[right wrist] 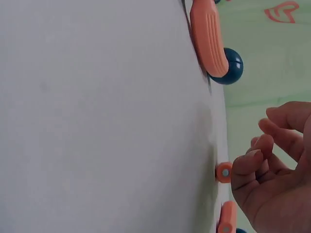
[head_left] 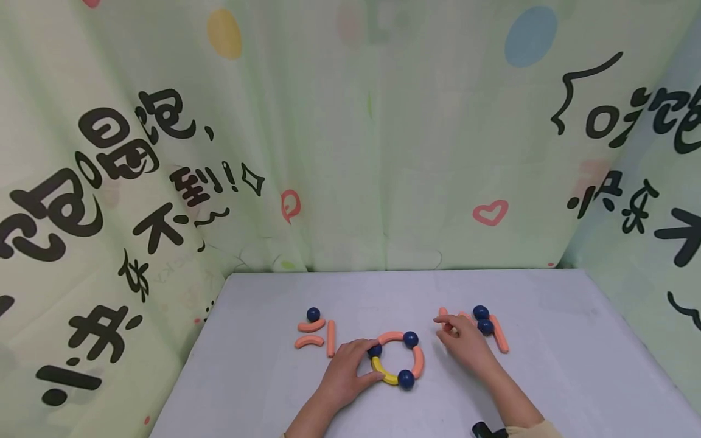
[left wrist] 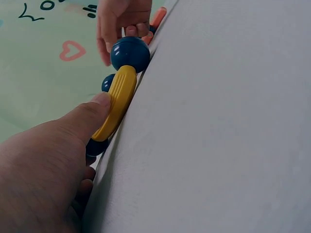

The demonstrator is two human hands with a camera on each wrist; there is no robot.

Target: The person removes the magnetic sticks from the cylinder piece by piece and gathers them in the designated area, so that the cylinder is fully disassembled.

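On the white table a ring of magnetic building pieces lies in front of me: a yellow curved stick (head_left: 390, 376), coral curved sticks (head_left: 418, 361) and blue balls (head_left: 406, 379). My left hand (head_left: 346, 376) grips the ring's left side. Its thumb lies on the yellow stick (left wrist: 120, 99) in the left wrist view, with the fingers by the left blue ball (head_left: 375, 350). To the right, my right hand (head_left: 470, 345) hovers with loosely bent fingers and nothing visible between them. It partly hides some coral sticks (right wrist: 224, 172) beneath and behind it.
At the left lie a blue ball (head_left: 313, 314), two curved coral sticks (head_left: 310, 342) and a straight coral stick (head_left: 331, 338). By the right hand are two blue balls (head_left: 481, 312) and a straight coral stick (head_left: 499, 334). A printed curtain (head_left: 383, 152) surrounds the table (head_left: 246, 377).
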